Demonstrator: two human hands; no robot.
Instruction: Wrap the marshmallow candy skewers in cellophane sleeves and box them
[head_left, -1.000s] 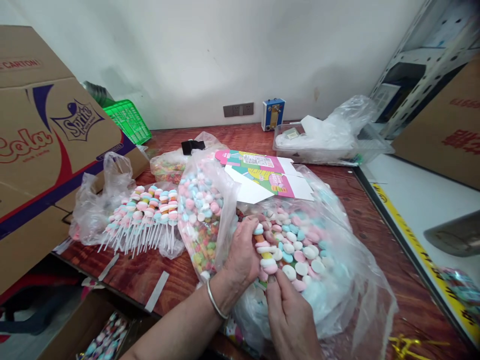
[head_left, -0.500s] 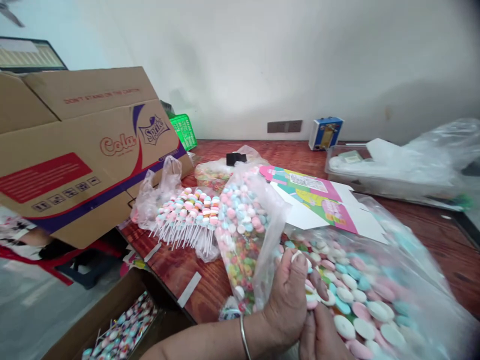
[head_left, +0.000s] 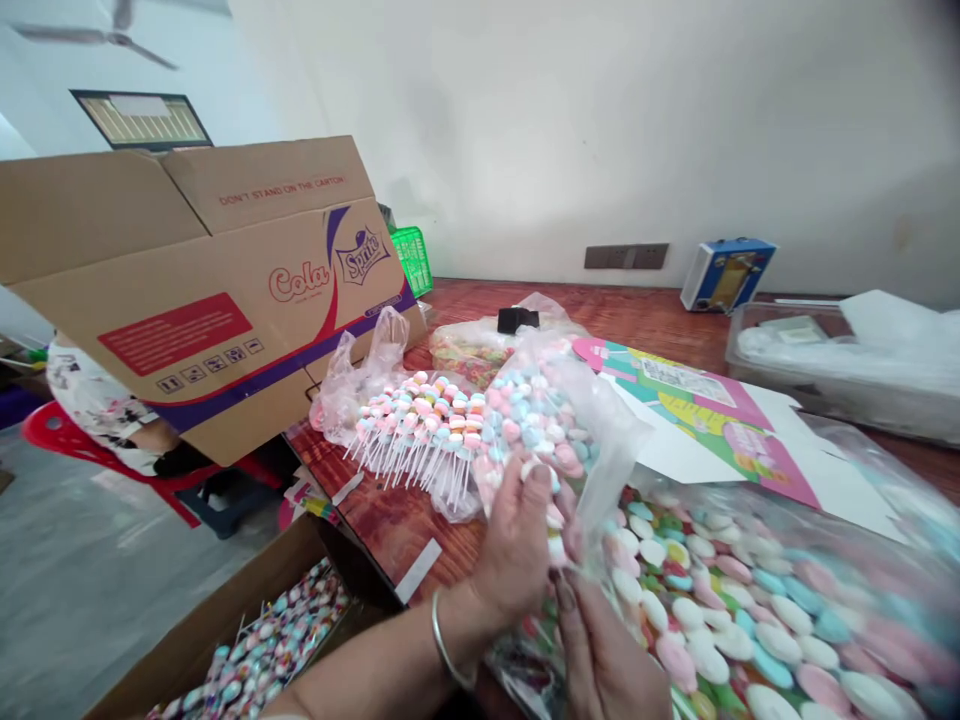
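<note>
Upright in my left hand (head_left: 514,550), a short stack of white and pink candies (head_left: 556,552) is gripped between the thumb and fingers. Just below the stack, the fingers of my right hand (head_left: 611,650) are pinched together; whatever they hold is hidden. Behind my hands is a clear bag of small pastel candies (head_left: 525,410). To the right lies a large open bag of flat pink, white and blue candies (head_left: 772,640), with fruit-coloured ones among them. Finished-looking candy lollipops (head_left: 420,425) on white sticks lie in a row on plastic, left of the bag.
A large cardboard carton (head_left: 247,300) stands at the left. Below the table edge, an open box (head_left: 180,620) contains many wrapped candies. A printed card sheet (head_left: 697,410) lies behind the large bag, near a clear plastic tub (head_left: 825,385). Someone sits on a red chair (head_left: 97,450).
The view has swung left. Both hands, with the candy stack, have moved left from over the large candy bag to in front of the small pastel candies.
</note>
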